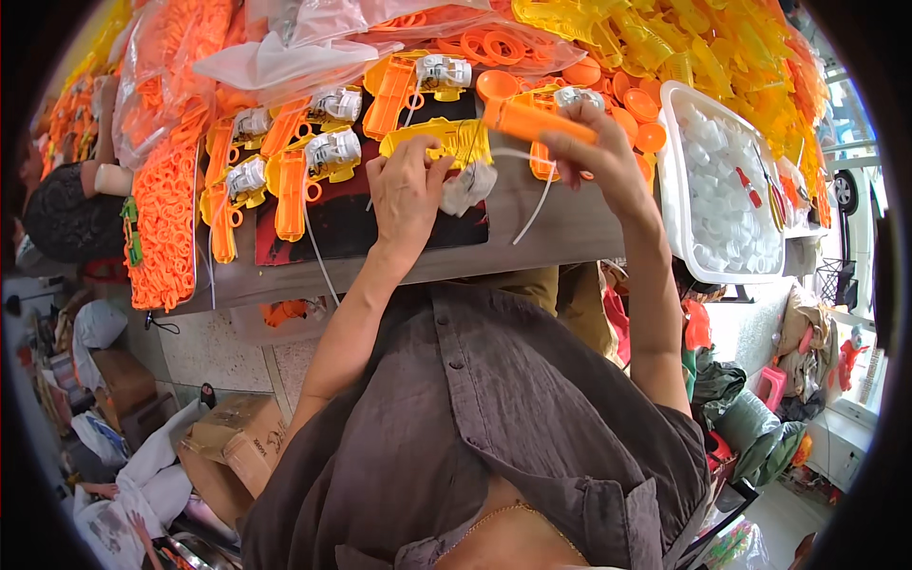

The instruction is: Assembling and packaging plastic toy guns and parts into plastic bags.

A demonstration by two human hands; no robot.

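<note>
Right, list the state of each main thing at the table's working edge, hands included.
Left hand: fingers bent, gripping the yellow shell.
Yellow shell: held, no cover on it.
White part: outside the yellow shell, at its near edge.
Right hand: closed on the orange piece.
Orange piece: held off the table.
White bin: uncovered, filled with white pieces.
Red-handled tool: lying over the white pieces.

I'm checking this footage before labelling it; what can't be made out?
All in the head view:
- White part by the yellow shell: blurred, details lost.
- Unit behind the right hand: partly covered by that hand and its orange piece.
- Left hand: its own back hides the palm.
- Yellow heap: cut off by the top edge.
</note>
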